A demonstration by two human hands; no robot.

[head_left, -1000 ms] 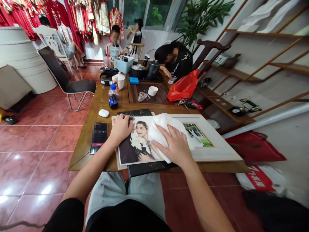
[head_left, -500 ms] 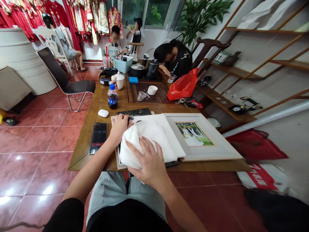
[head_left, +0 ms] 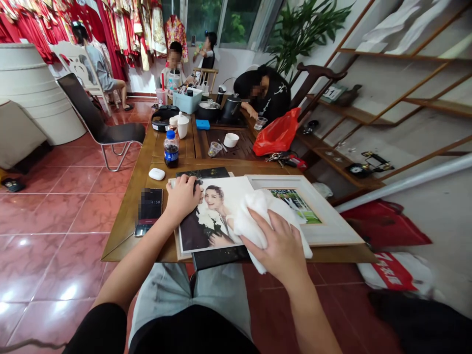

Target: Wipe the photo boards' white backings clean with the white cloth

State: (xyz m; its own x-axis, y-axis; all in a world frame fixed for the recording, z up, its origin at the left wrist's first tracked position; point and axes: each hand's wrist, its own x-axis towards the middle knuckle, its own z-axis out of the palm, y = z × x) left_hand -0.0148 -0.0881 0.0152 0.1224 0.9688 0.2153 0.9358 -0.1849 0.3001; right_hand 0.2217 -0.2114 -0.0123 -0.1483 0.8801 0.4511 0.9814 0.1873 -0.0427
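Observation:
A photo panel [head_left: 221,204] of a wedding couple lies on the near part of the table, on top of a dark board and other flat pieces. My left hand [head_left: 183,195] rests on its upper left corner, fingers laid out over the surface. In my right hand [head_left: 278,241] is a bunched white cloth [head_left: 254,216], pressed at the panel's right side. The cloth hides that edge and spills over the neighbouring white picture frame [head_left: 339,221], covering part of the smaller photo in it.
Left of the panel lie a phone [head_left: 150,209] and a white earbud case [head_left: 157,174]. Beyond stand a cola bottle [head_left: 171,150], a lidded white cup [head_left: 182,127], a small white bowl [head_left: 231,140] and a red plastic bag [head_left: 278,135]. Several people sit farther back.
My right hand has swept the white cloth rightward across the panel, uncovering the couple's picture. My left hand has stayed at the upper left corner.

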